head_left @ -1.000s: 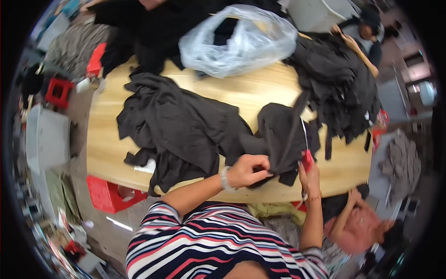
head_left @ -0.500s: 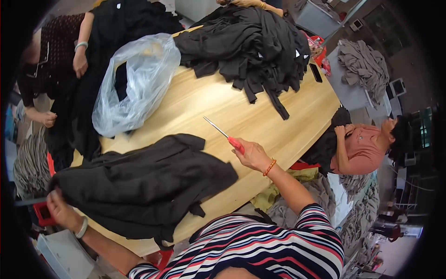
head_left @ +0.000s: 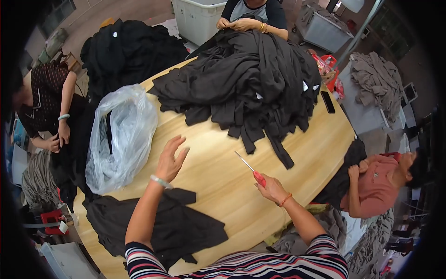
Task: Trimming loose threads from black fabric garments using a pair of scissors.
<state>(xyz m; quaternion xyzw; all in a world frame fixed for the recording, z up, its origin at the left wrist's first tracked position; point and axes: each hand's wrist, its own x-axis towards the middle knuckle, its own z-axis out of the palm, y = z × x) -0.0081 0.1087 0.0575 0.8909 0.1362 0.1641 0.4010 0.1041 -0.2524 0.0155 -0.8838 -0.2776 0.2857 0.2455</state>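
Left hand (head_left: 171, 163) spread, empty; right hand (head_left: 273, 189) grips a slim red-handled metal tool (head_left: 259, 178). The flat dark-grey cloth garment (head_left: 183, 228) looks soft, limp; best held by its edge.

Left grip (head_left: 170, 162) was down at the left end of the dark garment (head_left: 193, 225) half a second ago, now it's off that and out over bare bench (head_left: 204, 158), fingers spread. Garment was bunched up against the red-handled tool (head_left: 260, 179) a second back, now lies well apart from it. Left co-worker's hands (head_left: 64, 133) came together too.
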